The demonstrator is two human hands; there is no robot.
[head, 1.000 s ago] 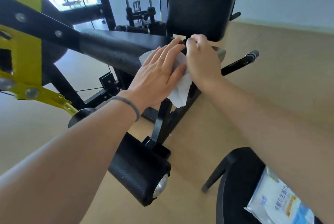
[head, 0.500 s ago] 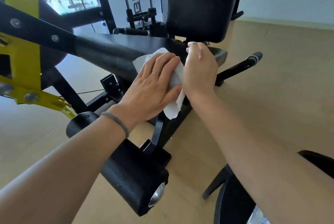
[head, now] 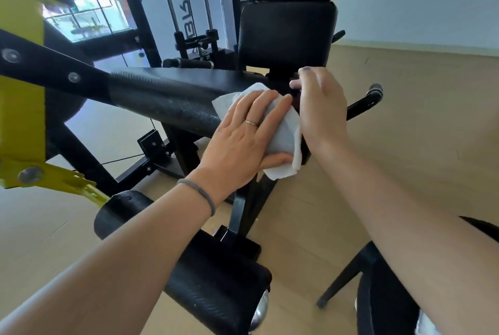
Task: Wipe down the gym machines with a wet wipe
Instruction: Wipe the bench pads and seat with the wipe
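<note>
The gym machine's long black seat pad (head: pixel 167 96) runs from the left to the upright back pad (head: pixel 286 34). A white wet wipe (head: pixel 286 129) is draped over the seat's near right edge. My left hand (head: pixel 243 134) lies flat on the wipe with straight fingers and presses it against the pad. My right hand (head: pixel 321 110) sits just right of the wipe, at the seat's end below the back pad. Its fingers bend down over the pad and its thumb is hidden.
A black roller pad (head: pixel 216 280) sticks out low in front of me. Yellow and black frame parts (head: pixel 19 118) fill the left. A black handle bar (head: pixel 364 102) juts right behind my right hand. A black stool (head: pixel 383 307) stands at the bottom right.
My left hand has slid the wipe down over the seat's near edge. My right hand stayed at the seat's end. The pack of wipes on the stool has dropped almost out of view.
</note>
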